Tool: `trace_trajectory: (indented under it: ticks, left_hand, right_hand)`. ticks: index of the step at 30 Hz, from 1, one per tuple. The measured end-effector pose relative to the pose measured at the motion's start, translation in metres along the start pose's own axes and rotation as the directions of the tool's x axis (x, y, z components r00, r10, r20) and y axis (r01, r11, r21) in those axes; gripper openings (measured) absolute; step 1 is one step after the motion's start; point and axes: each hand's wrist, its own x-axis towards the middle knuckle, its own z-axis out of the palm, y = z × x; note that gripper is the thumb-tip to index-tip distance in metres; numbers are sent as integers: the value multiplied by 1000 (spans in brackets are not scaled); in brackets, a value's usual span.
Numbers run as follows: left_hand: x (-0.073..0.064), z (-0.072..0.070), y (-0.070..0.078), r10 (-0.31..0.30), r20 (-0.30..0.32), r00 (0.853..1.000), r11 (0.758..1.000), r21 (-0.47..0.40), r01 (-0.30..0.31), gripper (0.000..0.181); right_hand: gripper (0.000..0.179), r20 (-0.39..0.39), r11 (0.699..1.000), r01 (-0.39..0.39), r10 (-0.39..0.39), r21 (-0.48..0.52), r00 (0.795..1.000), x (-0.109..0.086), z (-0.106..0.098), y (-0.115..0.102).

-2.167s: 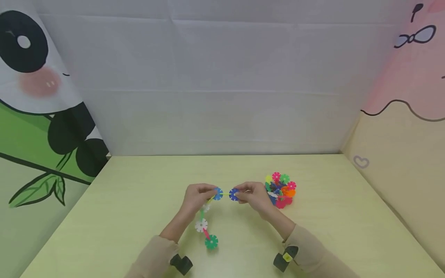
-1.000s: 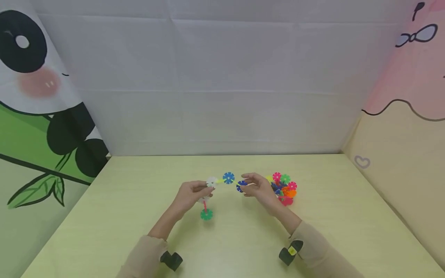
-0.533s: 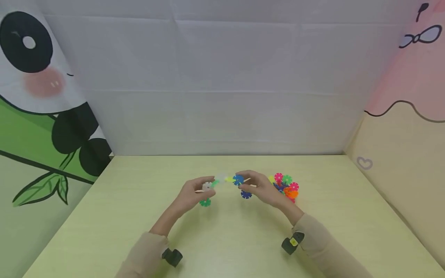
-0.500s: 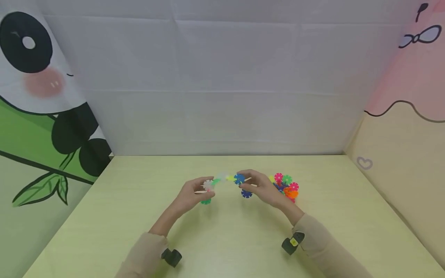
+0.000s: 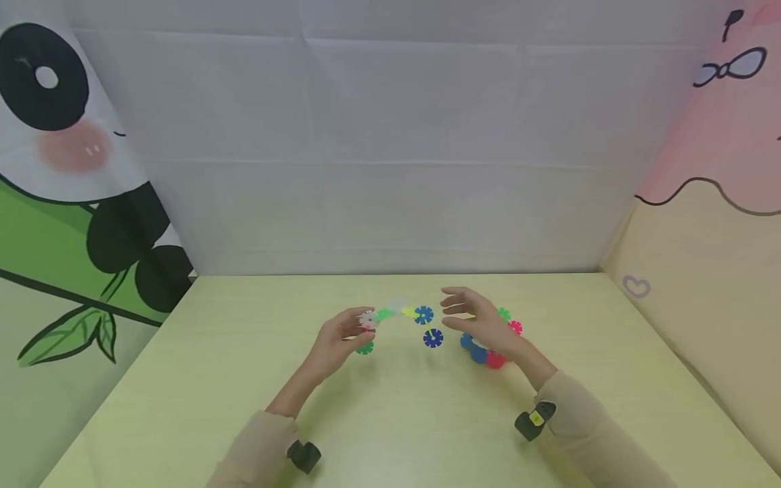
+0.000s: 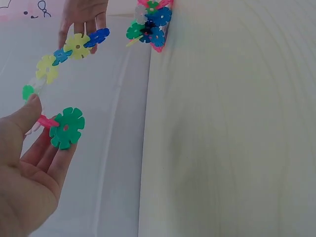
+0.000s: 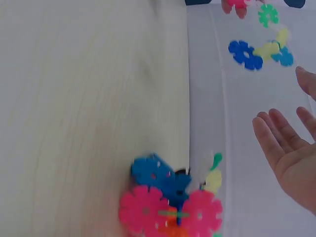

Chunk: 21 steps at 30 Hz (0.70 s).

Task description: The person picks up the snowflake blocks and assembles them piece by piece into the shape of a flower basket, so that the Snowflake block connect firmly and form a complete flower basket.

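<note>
My left hand [image 5: 337, 342] pinches a chain of interlocking plastic flower discs near one end, at a white disc [image 5: 367, 319]. A green disc [image 6: 66, 128] ends the chain below the thumb, joined by a pink one [image 6: 48, 122]. From the fingers the chain arches rightward in the air through green, white, yellow and blue discs [image 5: 424, 314] to a dark blue disc [image 5: 433, 337] at its far end. Just right of that end is my right hand [image 5: 482, 320], fingers spread and apart from the chain. It holds nothing.
A heap of loose flower discs [image 7: 145, 210] in pink, blue, green and other colours lies on the pale table [image 5: 390, 427], partly hidden behind my right hand in the head view. A white backdrop [image 5: 390, 149] rises at the table's rear edge.
The right hand has let go of the blue end of the chain and moved right, over the heap. The left hand's grip has shifted along the chain toward the green end.
</note>
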Motion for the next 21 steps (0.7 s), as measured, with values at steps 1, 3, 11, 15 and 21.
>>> trace_trajectory:
  ticks: [1, 3, 11, 15, 21]
  left_hand:
    - [0, -1, -1, -7, -8, 1000, 1000, 0, 7, 41]
    - [0, -4, -3, -20, -19, 1000, 1000, 1, 20, 40]
    - [-7, -14, -4, -46, -48, 998, 999, 13, 47, 42]
    - [-11, -17, -6, -52, -72, 996, 998, 19, 54, 42]
    - [-16, -19, 3, -66, -87, 994, 997, 32, 69, 42]
  right_hand:
    - [52, -9, 1000, -6, 5, -27, 1000, -1, -7, 2]
    - [52, -36, 996, -23, 20, -83, 999, -3, -21, 8]
    - [53, -128, 957, -112, 80, -267, 989, -21, -69, 37]
    - [54, -139, 929, -158, 117, -334, 983, -30, -79, 52]
    - [54, -87, 946, -219, 204, -238, 975, -41, -78, 66]
